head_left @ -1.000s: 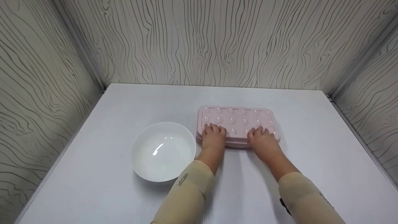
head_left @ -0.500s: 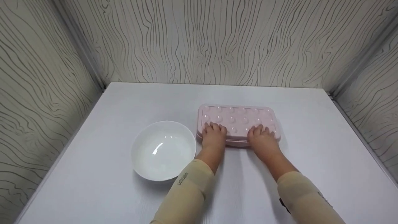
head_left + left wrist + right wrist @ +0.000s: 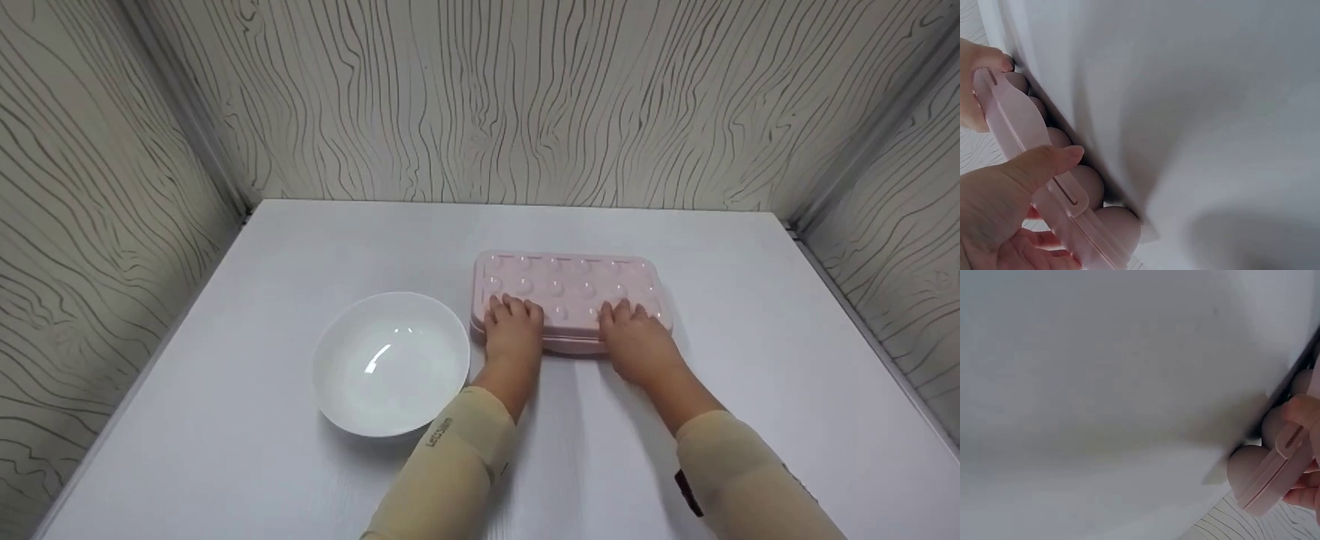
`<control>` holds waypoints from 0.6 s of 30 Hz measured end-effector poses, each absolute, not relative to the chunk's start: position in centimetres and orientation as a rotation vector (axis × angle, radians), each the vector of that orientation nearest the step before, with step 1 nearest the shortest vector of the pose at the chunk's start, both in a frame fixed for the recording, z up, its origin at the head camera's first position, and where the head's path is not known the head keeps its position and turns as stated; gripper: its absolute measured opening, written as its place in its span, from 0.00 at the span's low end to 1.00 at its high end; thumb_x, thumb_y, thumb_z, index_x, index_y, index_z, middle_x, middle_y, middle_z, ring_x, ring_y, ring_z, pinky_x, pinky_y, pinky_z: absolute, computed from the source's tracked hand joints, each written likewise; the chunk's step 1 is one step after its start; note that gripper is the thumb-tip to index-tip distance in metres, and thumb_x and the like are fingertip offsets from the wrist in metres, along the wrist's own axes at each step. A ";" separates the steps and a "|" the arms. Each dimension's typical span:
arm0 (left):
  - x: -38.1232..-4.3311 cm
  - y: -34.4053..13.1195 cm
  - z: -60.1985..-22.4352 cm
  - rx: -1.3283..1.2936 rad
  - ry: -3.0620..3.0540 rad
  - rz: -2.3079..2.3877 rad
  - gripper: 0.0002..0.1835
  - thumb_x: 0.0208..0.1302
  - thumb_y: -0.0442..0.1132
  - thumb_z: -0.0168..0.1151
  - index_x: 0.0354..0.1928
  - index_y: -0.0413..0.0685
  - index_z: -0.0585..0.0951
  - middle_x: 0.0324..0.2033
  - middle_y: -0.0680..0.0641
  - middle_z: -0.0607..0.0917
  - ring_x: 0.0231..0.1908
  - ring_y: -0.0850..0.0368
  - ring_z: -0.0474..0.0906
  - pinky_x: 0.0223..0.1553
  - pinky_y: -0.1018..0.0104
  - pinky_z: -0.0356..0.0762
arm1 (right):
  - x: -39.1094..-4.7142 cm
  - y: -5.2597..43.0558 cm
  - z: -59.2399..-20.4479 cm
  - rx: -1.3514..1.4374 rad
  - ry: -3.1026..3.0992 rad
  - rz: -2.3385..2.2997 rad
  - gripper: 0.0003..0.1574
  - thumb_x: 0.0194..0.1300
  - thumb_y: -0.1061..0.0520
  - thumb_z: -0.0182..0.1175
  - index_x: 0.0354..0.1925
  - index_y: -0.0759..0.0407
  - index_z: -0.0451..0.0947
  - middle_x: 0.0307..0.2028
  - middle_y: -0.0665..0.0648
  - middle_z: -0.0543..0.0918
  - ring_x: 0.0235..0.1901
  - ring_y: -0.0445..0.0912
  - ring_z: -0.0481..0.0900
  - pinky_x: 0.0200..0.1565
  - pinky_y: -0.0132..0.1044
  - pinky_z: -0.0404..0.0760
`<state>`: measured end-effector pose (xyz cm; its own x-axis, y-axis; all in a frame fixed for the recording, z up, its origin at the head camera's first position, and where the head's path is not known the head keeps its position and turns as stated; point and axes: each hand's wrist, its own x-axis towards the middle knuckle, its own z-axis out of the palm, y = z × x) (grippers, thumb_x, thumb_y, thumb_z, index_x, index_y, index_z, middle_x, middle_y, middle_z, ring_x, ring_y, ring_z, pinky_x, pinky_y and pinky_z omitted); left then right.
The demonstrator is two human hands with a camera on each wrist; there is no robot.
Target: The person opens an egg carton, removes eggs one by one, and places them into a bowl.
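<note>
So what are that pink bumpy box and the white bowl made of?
The pink box looks like moulded plastic with a soft shine: rounded bumps, thin clips and small highlights suggest it. The white bowl is glossy, perhaps glazed ceramic, given the sharp reflections inside, though hard plastic could look alike.

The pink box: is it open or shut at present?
Shut. The lid of the pink box lies flat on its base; the left wrist view shows only a thin seam between them.
</note>
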<state>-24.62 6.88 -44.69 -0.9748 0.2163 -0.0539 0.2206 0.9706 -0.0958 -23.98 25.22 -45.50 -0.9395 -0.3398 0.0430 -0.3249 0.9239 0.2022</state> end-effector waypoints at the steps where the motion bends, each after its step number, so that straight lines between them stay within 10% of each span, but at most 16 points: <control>1: -24.7 6.9 -44.7 0.338 3.083 -0.149 0.21 0.70 0.35 0.39 0.64 0.45 0.60 0.62 0.35 0.62 0.63 0.37 0.57 0.60 0.51 0.62 | -23.9 25.3 -45.3 0.504 -3.028 -0.266 0.33 0.60 0.61 0.56 0.61 0.72 0.59 0.54 0.77 0.67 0.52 0.70 0.68 0.48 0.59 0.71; 18: -24.7 7.5 -46.4 0.348 3.247 -0.370 0.19 0.68 0.41 0.44 0.60 0.46 0.65 0.56 0.39 0.69 0.56 0.43 0.66 0.51 0.48 0.70 | -23.9 27.2 -43.3 0.325 -3.149 0.204 0.33 0.57 0.54 0.62 0.58 0.65 0.67 0.55 0.68 0.72 0.56 0.62 0.67 0.58 0.55 0.63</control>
